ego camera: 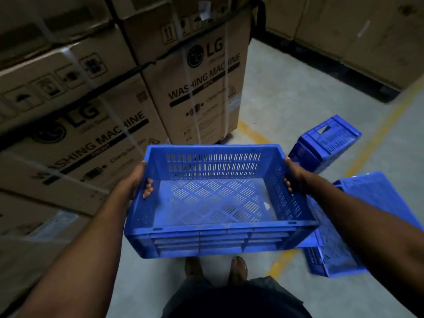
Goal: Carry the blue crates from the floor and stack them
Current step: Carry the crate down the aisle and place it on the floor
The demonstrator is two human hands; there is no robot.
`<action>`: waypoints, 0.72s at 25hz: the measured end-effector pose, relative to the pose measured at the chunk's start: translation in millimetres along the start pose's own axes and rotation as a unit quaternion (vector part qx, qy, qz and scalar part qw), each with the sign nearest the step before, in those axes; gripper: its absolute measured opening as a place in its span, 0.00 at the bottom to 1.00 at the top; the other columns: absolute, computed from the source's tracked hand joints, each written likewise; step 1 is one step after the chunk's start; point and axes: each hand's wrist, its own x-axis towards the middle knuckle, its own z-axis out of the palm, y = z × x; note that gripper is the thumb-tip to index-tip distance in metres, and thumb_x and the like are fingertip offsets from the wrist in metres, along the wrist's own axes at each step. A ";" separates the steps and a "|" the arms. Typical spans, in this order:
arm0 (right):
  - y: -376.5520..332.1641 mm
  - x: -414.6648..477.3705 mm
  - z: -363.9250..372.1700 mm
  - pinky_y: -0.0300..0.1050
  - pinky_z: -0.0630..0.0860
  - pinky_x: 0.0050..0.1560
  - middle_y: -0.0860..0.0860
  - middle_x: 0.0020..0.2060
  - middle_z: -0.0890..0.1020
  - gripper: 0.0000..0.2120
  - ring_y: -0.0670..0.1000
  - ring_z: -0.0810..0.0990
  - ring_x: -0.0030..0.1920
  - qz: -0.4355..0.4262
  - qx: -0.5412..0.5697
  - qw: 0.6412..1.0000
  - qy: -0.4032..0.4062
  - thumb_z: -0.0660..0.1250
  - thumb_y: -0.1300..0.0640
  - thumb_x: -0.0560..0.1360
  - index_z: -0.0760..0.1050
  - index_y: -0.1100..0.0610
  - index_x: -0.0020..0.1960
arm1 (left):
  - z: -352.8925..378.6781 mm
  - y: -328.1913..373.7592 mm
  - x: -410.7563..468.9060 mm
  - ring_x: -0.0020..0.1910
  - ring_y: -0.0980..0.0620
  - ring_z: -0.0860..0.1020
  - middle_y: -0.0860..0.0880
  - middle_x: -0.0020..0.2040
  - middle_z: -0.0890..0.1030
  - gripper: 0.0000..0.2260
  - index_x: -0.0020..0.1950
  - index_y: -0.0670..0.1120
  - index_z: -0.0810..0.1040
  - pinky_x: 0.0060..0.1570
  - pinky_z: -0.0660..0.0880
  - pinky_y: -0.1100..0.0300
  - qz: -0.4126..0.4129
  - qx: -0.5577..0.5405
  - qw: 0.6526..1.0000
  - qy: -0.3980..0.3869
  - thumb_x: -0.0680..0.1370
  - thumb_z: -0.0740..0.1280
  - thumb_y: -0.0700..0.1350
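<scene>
With my left hand [135, 180] and right hand [292, 175] gripping the blue crate's [215, 239] side walls, I should carry it level.

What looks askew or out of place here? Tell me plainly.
Two blue crates on the floor at right lie tipped rather than upright: the far crate rests on its side, and the near crate sits at a slant. The held crate is level, with a small white scrap inside.

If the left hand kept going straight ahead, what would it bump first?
Probably the washing machine boxes ahead, though depth is unclear. The left hand grips the blue crate.
</scene>
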 end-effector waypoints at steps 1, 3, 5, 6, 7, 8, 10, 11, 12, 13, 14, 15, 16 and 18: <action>-0.2 -1.4 8.4 0.39 0.58 0.26 0.54 0.23 0.65 0.34 0.52 0.61 0.21 0.000 -0.012 1.000 -0.007 0.43 0.32 0.81 0.63 0.57 0.31 | -7.1 -14.0 -5.0 0.13 0.50 0.66 0.45 0.19 0.67 0.32 0.34 0.43 0.66 0.15 0.62 0.69 -0.002 -0.007 1.000 0.010 0.82 0.47 0.68; 2.1 -6.8 27.1 0.40 0.58 0.27 0.54 0.21 0.65 0.33 0.52 0.60 0.21 0.000 -0.034 0.999 -0.022 0.43 0.32 0.81 0.63 0.57 0.31 | -22.6 -43.7 -16.4 0.12 0.51 0.66 0.45 0.19 0.66 0.32 0.33 0.43 0.66 0.15 0.61 0.70 -0.010 -0.022 0.999 0.029 0.82 0.47 0.68; 4.4 -13.9 47.3 0.41 0.57 0.28 0.54 0.20 0.65 0.35 0.52 0.61 0.20 0.003 -0.057 0.998 -0.030 0.44 0.31 0.80 0.63 0.57 0.30 | -38.4 -75.0 -28.2 0.12 0.50 0.65 0.46 0.18 0.66 0.32 0.33 0.43 0.65 0.15 0.61 0.70 -0.014 -0.037 0.998 0.041 0.82 0.46 0.68; 6.1 -18.1 57.7 0.40 0.58 0.28 0.54 0.21 0.65 0.36 0.52 0.61 0.20 -0.001 -0.069 0.997 -0.031 0.44 0.30 0.80 0.63 0.57 0.29 | -46.2 -91.3 -33.5 0.12 0.50 0.64 0.46 0.18 0.66 0.33 0.33 0.43 0.65 0.15 0.60 0.70 -0.012 -0.046 0.998 0.047 0.82 0.46 0.69; 9.3 -22.7 69.5 0.40 0.58 0.28 0.54 0.22 0.66 0.36 0.52 0.62 0.21 -0.009 -0.077 0.996 -0.031 0.45 0.29 0.79 0.63 0.57 0.29 | -54.3 -110.1 -40.7 0.12 0.50 0.64 0.46 0.18 0.65 0.33 0.32 0.43 0.65 0.15 0.60 0.69 -0.011 -0.056 0.997 0.054 0.82 0.45 0.69; 12.7 -28.0 80.2 0.41 0.58 0.28 0.55 0.24 0.66 0.36 0.53 0.62 0.22 -0.017 -0.079 0.996 -0.031 0.46 0.28 0.79 0.64 0.57 0.29 | -61.3 -127.5 -47.6 0.12 0.50 0.64 0.47 0.17 0.65 0.34 0.32 0.43 0.65 0.15 0.59 0.69 -0.009 -0.064 0.996 0.061 0.82 0.45 0.70; 20.1 -39.0 102.0 0.41 0.58 0.28 0.55 0.25 0.67 0.35 0.53 0.63 0.23 -0.036 -0.082 0.996 -0.027 0.49 0.27 0.78 0.64 0.57 0.30 | -75.5 -162.3 -64.0 0.12 0.51 0.64 0.48 0.17 0.65 0.34 0.32 0.43 0.65 0.15 0.59 0.69 -0.004 -0.084 0.993 0.079 0.81 0.45 0.71; 23.7 -44.5 111.9 0.40 0.59 0.27 0.55 0.25 0.67 0.36 0.53 0.63 0.22 -0.050 -0.087 0.995 -0.023 0.50 0.27 0.78 0.65 0.57 0.30 | -82.9 -178.9 -72.1 0.12 0.52 0.64 0.48 0.17 0.65 0.34 0.32 0.43 0.65 0.15 0.59 0.69 0.000 -0.096 0.992 0.087 0.81 0.46 0.71; 28.0 -51.1 124.6 0.39 0.60 0.26 0.55 0.24 0.67 0.36 0.53 0.63 0.21 -0.067 -0.098 0.993 -0.024 0.51 0.26 0.77 0.65 0.57 0.29 | -92.3 -198.0 -81.0 0.12 0.52 0.64 0.48 0.17 0.65 0.34 0.32 0.43 0.65 0.15 0.59 0.69 0.003 -0.104 0.990 0.098 0.81 0.47 0.71; 31.6 -57.4 135.6 0.39 0.60 0.25 0.56 0.23 0.67 0.37 0.53 0.64 0.20 -0.081 -0.110 0.990 -0.032 0.52 0.26 0.77 0.65 0.58 0.29 | -100.4 -215.2 -89.4 0.12 0.52 0.64 0.48 0.17 0.66 0.34 0.32 0.43 0.65 0.15 0.59 0.68 0.002 -0.106 0.989 0.103 0.80 0.49 0.71; 34.1 -63.3 145.3 0.39 0.61 0.25 0.56 0.22 0.67 0.37 0.53 0.64 0.20 -0.090 -0.123 0.987 -0.046 0.51 0.25 0.77 0.65 0.58 0.29 | -107.1 -232.4 -97.2 0.13 0.52 0.64 0.47 0.18 0.66 0.34 0.32 0.43 0.65 0.15 0.60 0.68 -0.002 -0.109 0.988 0.108 0.80 0.50 0.71; 37.3 -70.2 155.3 0.39 0.61 0.26 0.55 0.21 0.66 0.38 0.53 0.64 0.20 -0.092 -0.136 0.984 -0.065 0.51 0.25 0.77 0.64 0.58 0.29 | -113.8 -249.9 -106.6 0.13 0.51 0.65 0.47 0.18 0.66 0.34 0.31 0.43 0.65 0.15 0.60 0.68 -0.006 -0.118 0.986 0.114 0.80 0.51 0.71; 39.8 -76.5 164.1 0.40 0.61 0.27 0.55 0.21 0.66 0.38 0.53 0.64 0.21 -0.093 -0.146 0.982 -0.079 0.50 0.25 0.77 0.64 0.58 0.29 | -120.5 -265.4 -115.3 0.13 0.51 0.65 0.47 0.18 0.67 0.34 0.31 0.42 0.65 0.15 0.61 0.68 -0.007 -0.131 0.984 0.123 0.80 0.52 0.70; 43.7 -89.1 181.9 0.41 0.60 0.29 0.55 0.21 0.66 0.38 0.54 0.63 0.22 -0.099 -0.167 0.976 -0.096 0.49 0.25 0.77 0.64 0.58 0.29 | -132.1 -294.7 -135.5 0.13 0.50 0.66 0.46 0.18 0.67 0.33 0.31 0.42 0.66 0.16 0.62 0.68 -0.006 -0.162 0.974 0.156 0.80 0.54 0.70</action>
